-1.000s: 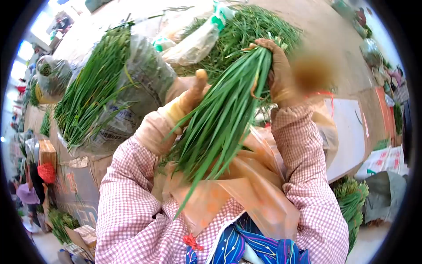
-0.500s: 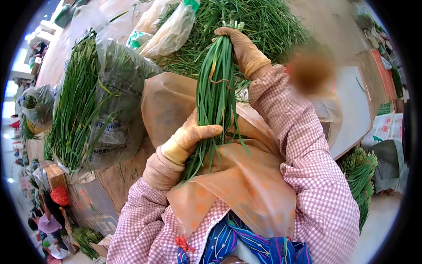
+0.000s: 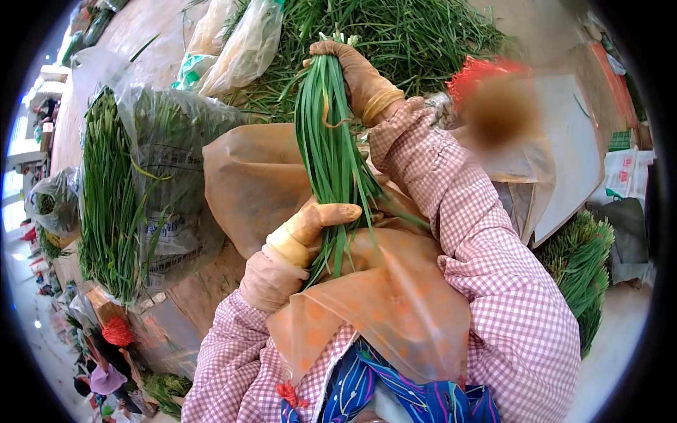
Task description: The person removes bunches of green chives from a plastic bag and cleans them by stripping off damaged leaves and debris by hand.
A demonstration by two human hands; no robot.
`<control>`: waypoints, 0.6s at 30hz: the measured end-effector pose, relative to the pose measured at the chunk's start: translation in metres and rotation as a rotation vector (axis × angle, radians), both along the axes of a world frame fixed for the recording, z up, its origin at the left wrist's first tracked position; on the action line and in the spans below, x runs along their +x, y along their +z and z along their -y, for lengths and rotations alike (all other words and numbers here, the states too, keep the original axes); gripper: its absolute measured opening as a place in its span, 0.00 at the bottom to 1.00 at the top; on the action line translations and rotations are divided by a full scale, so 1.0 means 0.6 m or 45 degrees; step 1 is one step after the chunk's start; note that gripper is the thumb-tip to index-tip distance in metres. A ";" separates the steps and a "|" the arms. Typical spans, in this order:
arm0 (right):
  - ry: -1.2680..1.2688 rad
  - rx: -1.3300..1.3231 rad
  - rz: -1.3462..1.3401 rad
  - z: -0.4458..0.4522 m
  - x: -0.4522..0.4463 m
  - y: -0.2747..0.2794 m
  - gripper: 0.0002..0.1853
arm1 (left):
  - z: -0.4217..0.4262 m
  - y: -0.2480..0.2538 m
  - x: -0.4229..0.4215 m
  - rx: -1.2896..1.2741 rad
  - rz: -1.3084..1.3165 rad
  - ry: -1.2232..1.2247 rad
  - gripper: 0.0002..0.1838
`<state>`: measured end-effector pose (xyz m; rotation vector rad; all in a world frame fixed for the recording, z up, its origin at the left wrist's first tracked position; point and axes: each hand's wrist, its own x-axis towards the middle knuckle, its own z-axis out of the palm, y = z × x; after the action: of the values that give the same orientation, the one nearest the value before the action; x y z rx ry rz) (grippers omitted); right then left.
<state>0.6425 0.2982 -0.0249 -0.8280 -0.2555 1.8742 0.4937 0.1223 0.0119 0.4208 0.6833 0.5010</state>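
A long bunch of garlic chives (image 3: 328, 141) lies lengthwise above my lap, white stem ends at the top, green leaves hanging toward me. My right hand (image 3: 356, 74), in a brown-stained glove, is closed around the bunch just below its stem ends. Lower down, my left hand (image 3: 310, 222), in a yellowish glove, wraps the leafy part with its thumb across the front. One yellowed leaf shows among the green ones. Beneath is a translucent orange-brown plastic apron (image 3: 247, 176). Beyond my right hand spreads a heap of loose chives (image 3: 402, 42).
At left, a clear plastic bag (image 3: 183, 155) stands beside packed chives (image 3: 109, 204). Crumpled white bags (image 3: 243, 53) lie at the heap's left. Red strings (image 3: 486, 74) and a pale board (image 3: 575, 155) are at right, partly behind a brown blur. Bundled chives (image 3: 578, 271) sit lower right.
The view has shifted, and both hands with the chives appear farther left. Some leaf ends now fan out to the right. More of the red strings shows. Both hands keep their hold.
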 end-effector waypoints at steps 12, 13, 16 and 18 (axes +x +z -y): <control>-0.149 0.096 -0.314 -0.009 0.043 -0.031 0.10 | -0.017 -0.008 0.029 -0.292 0.207 0.105 0.20; -0.138 0.075 -0.323 -0.009 0.049 -0.035 0.11 | -0.020 -0.005 0.029 -0.341 0.195 0.045 0.22; -0.102 0.153 -0.419 -0.017 0.056 -0.060 0.13 | -0.029 0.033 0.057 -0.304 0.175 0.001 0.29; -0.074 0.222 -0.504 -0.030 0.061 -0.083 0.15 | -0.038 0.028 0.069 -0.212 0.173 0.010 0.33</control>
<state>0.6793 0.3160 -0.0748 -0.3319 -0.1420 1.8852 0.5351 0.1453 0.0288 0.2254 0.5907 0.4713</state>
